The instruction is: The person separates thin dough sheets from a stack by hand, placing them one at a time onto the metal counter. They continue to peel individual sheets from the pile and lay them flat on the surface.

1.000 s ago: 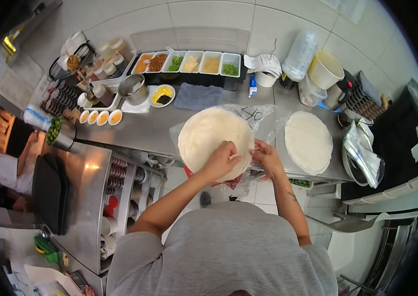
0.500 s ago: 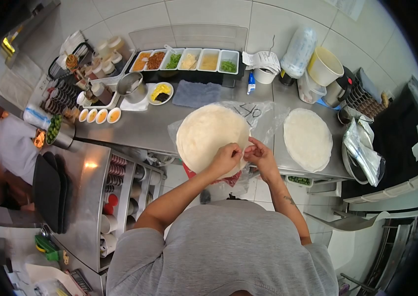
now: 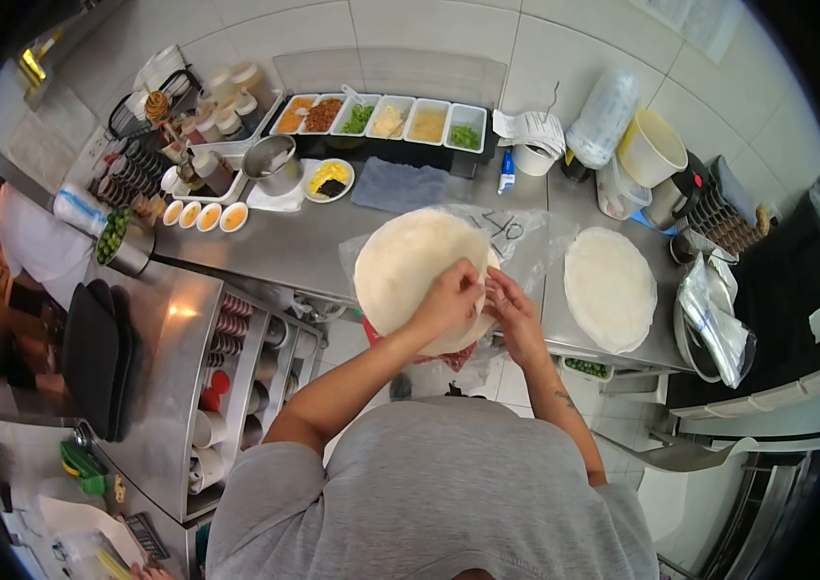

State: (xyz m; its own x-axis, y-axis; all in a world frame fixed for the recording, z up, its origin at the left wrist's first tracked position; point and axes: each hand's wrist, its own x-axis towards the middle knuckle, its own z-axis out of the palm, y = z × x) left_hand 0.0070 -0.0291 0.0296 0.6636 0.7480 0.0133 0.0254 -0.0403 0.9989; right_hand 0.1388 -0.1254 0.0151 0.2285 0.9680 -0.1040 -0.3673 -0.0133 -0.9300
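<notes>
A stack of large, thin, round flatbreads (image 3: 408, 259) lies on an opened clear plastic bag (image 3: 518, 253) with black marker writing on it. My left hand (image 3: 451, 295) reaches over the stack's right side, its fingers pinched on the edge of the top flatbread. Right beside it, my right hand (image 3: 516, 314) is closed, thumb and fingertips at the same edge, where a small flap stands up between the hands. To the right, a separate pale flatbread (image 3: 609, 290) lies flat on the steel counter. Red printed packaging (image 3: 453, 359) shows under the stack's near edge.
White tubs of toppings (image 3: 392, 118) line the back of the counter. Near them are a blue-grey cloth (image 3: 398, 186), a plate of yellow and black food (image 3: 329, 181), a metal pot (image 3: 273, 166) and small sauce cups (image 3: 209, 217). A foil-covered bowl (image 3: 710, 319) stands far right.
My hands have drawn closer together at the flatbread's edge, my left fingers curling further over it. The whole view has shifted slightly.
</notes>
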